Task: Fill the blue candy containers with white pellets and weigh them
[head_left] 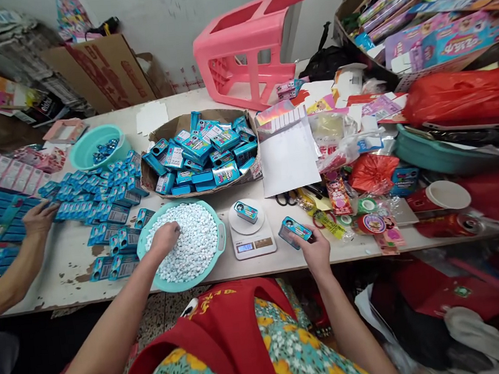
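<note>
My left hand (pixel 166 239) reaches into a turquoise bowl (pixel 220 235) filled with small white candies (pixel 193 243). Its fingers are curled closed among the candies, and the fingertips are partly hidden. In my right hand (pixel 312 248), to the right of the scale, is a small blue box (pixel 294 229) with an opening at one end. Between my hands stands a white digital scale (pixel 254 249) with its display lit. Another blue box with an open end (pixel 246 212) lies on the scale's round plate.
A carton (pixel 202 192) heaped with blue boxes stands behind the bowl. Rows of blue boxes (pixel 103 193) cover the left, near a co-worker's hand (pixel 40 218). A pink stool (pixel 242 43) lies at the back. Wrappers, scissors (pixel 285 198) and a paper cup (pixel 447 194) clutter the right.
</note>
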Available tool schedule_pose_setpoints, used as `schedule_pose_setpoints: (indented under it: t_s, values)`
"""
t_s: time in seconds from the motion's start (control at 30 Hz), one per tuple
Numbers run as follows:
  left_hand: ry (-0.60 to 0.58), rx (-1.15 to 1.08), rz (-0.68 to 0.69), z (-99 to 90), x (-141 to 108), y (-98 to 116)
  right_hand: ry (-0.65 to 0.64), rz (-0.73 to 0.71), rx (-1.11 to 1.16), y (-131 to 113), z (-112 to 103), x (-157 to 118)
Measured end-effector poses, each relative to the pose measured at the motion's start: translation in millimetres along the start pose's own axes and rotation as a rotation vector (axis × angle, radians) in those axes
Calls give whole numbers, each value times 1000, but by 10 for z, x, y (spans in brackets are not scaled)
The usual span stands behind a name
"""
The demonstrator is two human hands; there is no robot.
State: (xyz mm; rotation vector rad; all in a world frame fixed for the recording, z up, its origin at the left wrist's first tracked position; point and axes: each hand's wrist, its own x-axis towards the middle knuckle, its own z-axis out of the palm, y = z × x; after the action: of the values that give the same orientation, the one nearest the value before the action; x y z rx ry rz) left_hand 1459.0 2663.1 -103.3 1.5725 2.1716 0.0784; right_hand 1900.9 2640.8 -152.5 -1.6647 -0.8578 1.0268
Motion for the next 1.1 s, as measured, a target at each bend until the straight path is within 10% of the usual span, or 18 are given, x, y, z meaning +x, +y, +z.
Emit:
schedule_pose_setpoints:
  t_s: [0.13, 0.3, 0.43, 0.63, 0.77, 1.1]
  values:
    - [35, -159, -35, -57, 5, -97, 7, -6, -15, -45, 74, -17]
    - [130, -1145, -347, -166, -55, -220, 47, -6, -57, 7, 102, -24]
    - [5, -1337, -383, -212, -33, -57, 52, 24, -79, 65, 116, -20]
    - [-362, -935, 29, -142, 125, 965, 38, 36, -74, 60, 147, 0]
    - [-404, -784, 120, 8, 273, 1554, 69, 39, -77, 17, 113, -30]
    - [-202, 175, 524, 500, 355, 1724, 101, 56, -34, -49, -72, -130]
